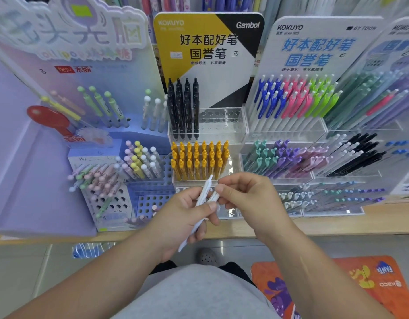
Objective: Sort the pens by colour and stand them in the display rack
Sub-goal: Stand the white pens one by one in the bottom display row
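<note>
- Two slim white plastic pens [204, 195] just before the clear acrylic rack of yellow pens [187, 182], long axis slanting up toward it.
- Held low in curled left grip [187, 217].
- Upper end pinched by right grip [242, 199], nearer that rack.

We read KOKUYO, Gambol and 好本配好笔 国誉笔 on the yellow-black card [208, 54] | KOKUYO on the white card [314, 44] | FANTA and kaco on the orange mat [369, 286]

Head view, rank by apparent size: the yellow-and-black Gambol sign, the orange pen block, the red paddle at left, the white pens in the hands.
1. Gambol sign
2. orange pen block
3. red paddle and white pens: similar length, pens nearer the camera, so unranked.
</note>
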Available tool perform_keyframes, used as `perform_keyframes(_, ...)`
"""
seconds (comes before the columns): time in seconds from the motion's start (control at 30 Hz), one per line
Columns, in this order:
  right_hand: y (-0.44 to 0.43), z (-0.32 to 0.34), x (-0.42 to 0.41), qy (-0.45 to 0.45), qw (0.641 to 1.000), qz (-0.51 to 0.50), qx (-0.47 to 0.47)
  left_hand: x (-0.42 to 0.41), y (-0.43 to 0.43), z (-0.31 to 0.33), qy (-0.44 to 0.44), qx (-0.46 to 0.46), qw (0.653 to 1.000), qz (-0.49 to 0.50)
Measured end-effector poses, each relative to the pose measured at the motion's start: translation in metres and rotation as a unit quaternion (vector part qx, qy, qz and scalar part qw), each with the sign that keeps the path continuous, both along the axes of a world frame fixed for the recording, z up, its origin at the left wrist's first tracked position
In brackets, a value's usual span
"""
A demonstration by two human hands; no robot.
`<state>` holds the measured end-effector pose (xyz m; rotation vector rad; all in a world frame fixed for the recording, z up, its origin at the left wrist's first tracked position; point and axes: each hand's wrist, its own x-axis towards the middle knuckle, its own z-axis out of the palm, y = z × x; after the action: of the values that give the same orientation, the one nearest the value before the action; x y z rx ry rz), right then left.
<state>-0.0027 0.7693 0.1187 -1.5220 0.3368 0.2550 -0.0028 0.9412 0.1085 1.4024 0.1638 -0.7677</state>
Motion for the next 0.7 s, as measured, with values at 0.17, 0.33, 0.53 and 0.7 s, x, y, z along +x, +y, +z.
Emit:
perform_keyframes(0.17, -0.002, -0.003, -0.007, 0.000, 1.000, 0.000, -0.024, -0.004, -0.007, 0.000, -0.018, 0.012, 1.000, 0.009)
perform_keyframes(0.33, -0.021, 0.000, -0.008, -0.021, 0.999, -0.046, 0.020, -0.001, -0.006, 0.000, 0.054, -0.037, 0.997, 0.032)
perform_keyframes(0.53, -0.061, -0.001, -0.005, -0.083, 0.989, -0.108, -0.057, -0.003, 0.008, -0.017, 0.061, 0.063, 0.991, 0.102)
perform_keyframes(0.7, -0.049, -0.038, -0.013, -0.121, 0.958, -0.049, -0.256, -0.009, 0.014, -0.019, 0.076, 0.008, 0.989, 0.127)
